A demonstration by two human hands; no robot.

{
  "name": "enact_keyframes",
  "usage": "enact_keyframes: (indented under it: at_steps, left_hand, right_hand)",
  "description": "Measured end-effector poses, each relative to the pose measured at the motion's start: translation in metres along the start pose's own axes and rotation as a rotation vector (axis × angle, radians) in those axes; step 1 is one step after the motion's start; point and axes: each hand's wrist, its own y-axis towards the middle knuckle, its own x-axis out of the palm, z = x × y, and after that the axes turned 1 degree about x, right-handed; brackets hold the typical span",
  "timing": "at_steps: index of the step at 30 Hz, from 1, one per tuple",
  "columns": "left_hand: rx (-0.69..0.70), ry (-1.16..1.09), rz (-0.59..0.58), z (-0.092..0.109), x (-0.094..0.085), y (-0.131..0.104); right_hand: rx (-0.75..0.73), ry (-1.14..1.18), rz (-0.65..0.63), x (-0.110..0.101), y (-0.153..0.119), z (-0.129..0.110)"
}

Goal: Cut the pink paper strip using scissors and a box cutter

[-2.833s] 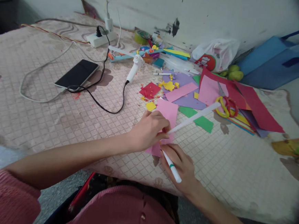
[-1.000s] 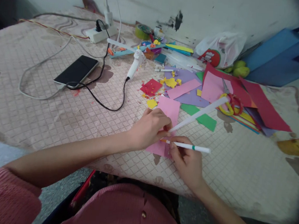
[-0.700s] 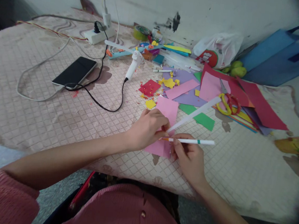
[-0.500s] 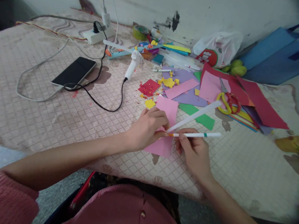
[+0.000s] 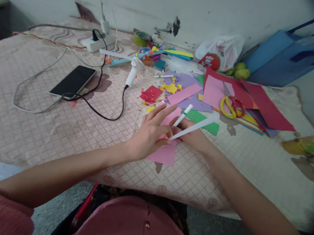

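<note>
Above a pink paper strip [image 5: 162, 155] on the table, my left hand [image 5: 151, 133] pinches the lower end of a long translucent white stick [image 5: 195, 126] between thumb and finger, its other fingers raised. Just right of it, my right hand [image 5: 190, 132] is closed round a white pen [image 5: 183, 115] with a green band, which points up and away. Both hands nearly meet over the strip. A small orange bit shows at the left fingertips. My right fingertips are partly hidden behind the stick.
A white glue gun [image 5: 133, 72] with a black cord stands beyond my hands, and a tablet [image 5: 73, 81] lies at the left. Scissors [image 5: 232, 105] rest on coloured papers at the right. A power strip [image 5: 93, 44], plastic bag [image 5: 219, 53] and blue bag [image 5: 276, 58] are at the back.
The pen has swung from pointing right to pointing up and away, and my right hand has moved in closer behind the stick. My left hand's upper fingers have lifted and spread.
</note>
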Motion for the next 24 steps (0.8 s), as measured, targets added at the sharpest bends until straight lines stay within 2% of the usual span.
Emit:
enact_keyframes:
  at_steps: [7,12,18,24]
  left_hand:
    - [0.011,0.025,0.005,0.002,0.0,-0.001]
    - [0.021,0.052,0.035,0.002,0.001,-0.003]
    - [-0.015,0.067,-0.003,0.007,-0.002,-0.001]
    - [0.0,0.074,0.003,0.006,-0.001,-0.001]
  right_hand:
    - [-0.116,-0.017,-0.233,-0.004,0.029,0.012]
    - [-0.152,-0.066,-0.293,-0.004,0.035,0.009]
    - [-0.198,-0.101,-0.321,-0.002,0.033,0.003]
    - [-0.174,-0.038,-0.341,0.0,0.032,0.001]
